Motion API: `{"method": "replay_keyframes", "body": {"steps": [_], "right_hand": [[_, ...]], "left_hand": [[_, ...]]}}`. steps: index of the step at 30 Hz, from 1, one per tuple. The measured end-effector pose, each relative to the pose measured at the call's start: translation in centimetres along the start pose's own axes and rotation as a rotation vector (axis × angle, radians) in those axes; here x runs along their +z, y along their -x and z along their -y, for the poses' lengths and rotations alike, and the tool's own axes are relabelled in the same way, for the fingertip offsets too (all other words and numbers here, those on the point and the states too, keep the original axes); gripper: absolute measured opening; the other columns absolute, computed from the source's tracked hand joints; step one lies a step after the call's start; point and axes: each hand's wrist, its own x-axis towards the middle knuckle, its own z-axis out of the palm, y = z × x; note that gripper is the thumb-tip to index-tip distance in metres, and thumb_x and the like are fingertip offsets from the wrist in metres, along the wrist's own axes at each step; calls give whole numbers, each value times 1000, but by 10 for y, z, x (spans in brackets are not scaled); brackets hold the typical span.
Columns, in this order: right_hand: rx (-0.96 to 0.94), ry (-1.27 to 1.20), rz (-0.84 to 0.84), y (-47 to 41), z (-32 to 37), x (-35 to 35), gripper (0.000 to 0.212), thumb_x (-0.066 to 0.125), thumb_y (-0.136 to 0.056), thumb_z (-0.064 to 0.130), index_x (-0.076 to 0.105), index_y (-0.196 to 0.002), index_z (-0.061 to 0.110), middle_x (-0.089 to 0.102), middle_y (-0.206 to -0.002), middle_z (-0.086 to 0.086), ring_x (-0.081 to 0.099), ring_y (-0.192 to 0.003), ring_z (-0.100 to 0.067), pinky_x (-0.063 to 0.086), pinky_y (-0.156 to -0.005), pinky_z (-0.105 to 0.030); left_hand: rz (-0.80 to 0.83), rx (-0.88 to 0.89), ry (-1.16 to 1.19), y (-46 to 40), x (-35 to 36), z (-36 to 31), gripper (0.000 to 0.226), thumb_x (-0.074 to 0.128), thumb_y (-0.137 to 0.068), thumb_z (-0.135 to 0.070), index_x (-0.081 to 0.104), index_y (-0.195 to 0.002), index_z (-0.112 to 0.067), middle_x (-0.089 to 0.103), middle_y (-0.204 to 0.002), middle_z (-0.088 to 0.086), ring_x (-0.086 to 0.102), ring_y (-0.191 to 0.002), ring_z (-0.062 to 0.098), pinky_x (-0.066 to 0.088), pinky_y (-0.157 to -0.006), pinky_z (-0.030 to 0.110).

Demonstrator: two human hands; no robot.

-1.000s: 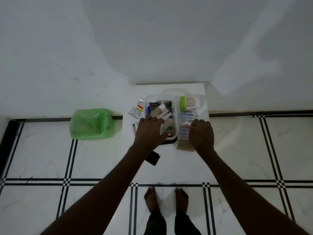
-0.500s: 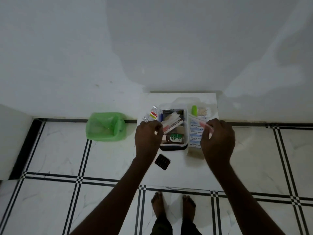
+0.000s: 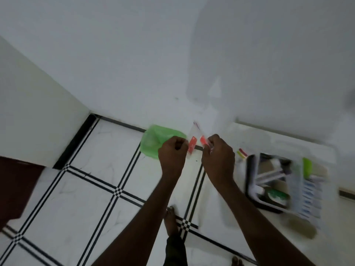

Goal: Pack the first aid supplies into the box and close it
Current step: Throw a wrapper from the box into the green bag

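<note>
Both my hands are raised to the left of the table, over the floor. My left hand and my right hand each pinch one side of a small clear packet with red ends, stretched between them. The open first aid box, white with a dark rim, lies blurred at the right on the low white table. It holds several supplies. A strip of blue-and-white packets lies along its right side, and a green item sits beyond.
A green plastic bag stands on the tiled floor by the wall, just behind my left hand. Small red and yellow packets lie left of the box. My bare feet are below. A dark red panel is at far left.
My right hand lifted a red-ended packet from beside the box. Both hands moved left, away from the box, and now grip the packet between them near the green bag. The view swung left.
</note>
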Motion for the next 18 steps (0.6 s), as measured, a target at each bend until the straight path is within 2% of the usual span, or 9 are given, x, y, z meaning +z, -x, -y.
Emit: {"method": "replay_keyframes", "body": {"steps": [4,8,10,13,16,18], "right_hand": [[32,37,83,-28,30,119,14,59,-91,22,56,-83,11,64,-69,-5,61,-61,-25,49,-54,-33],[49,118,139,-48,27,232,21,54,-94,25,58,-80,10,63,-67,-7,59,-60,-27,34,-52,-27],[33,210,189,-59,13,295,16,55,-93,21,58,-81,10,64,-69,-7,61,-62,-28,33,-53,-27],[13,324,267,-72,-17,377,5,57,-90,11,60,-87,11,67,-73,-8,66,-66,-29,38,-53,-28],[12,352,349,-85,-41,438,4,57,-89,8,60,-89,11,68,-76,-8,68,-70,-30,45,-56,-31],[1,340,405,-91,-57,478,4,56,-90,10,60,-91,9,69,-79,-11,68,-75,-32,53,-62,-37]], "left_hand": [[19,-113,-16,-85,-11,78,20,71,-86,-32,74,-83,-12,76,-75,-2,71,-69,12,56,-65,30],[37,-146,-159,-153,-8,163,29,68,-87,-44,72,-84,-15,76,-78,-3,71,-71,13,53,-63,25],[65,-141,-228,-188,0,212,32,66,-88,-48,71,-86,-16,77,-82,-3,71,-73,14,48,-62,24],[126,-158,-299,-233,20,282,27,66,-90,-45,71,-87,-18,78,-85,-2,72,-76,16,54,-65,27],[149,-159,-348,-267,43,335,23,66,-90,-40,71,-88,-18,78,-86,0,74,-79,20,59,-70,35],[221,-179,-339,-287,64,367,23,64,-93,-36,71,-95,-15,79,-91,4,74,-85,23,59,-75,37]]}}
